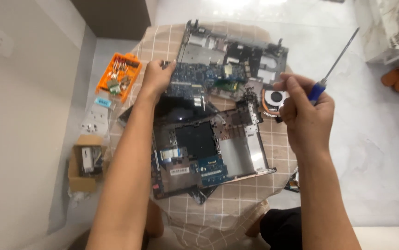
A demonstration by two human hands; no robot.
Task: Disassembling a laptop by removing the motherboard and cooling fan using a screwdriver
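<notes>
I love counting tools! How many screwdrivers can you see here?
1. The screwdriver with the blue handle is held in the right hand, its shaft pointing up and away. More may be hidden in the orange case on the floor.

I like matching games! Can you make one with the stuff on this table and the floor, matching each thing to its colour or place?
Things:
1. screwdriver
2. blue circuit board
3. orange tool case
4. cardboard box

Places:
A. on the floor, bottom left
B. held in the right hand
C. on the floor, beside the table's top left
D. gripped by the left hand

Pairs: 1-B, 2-D, 3-C, 4-A
</notes>
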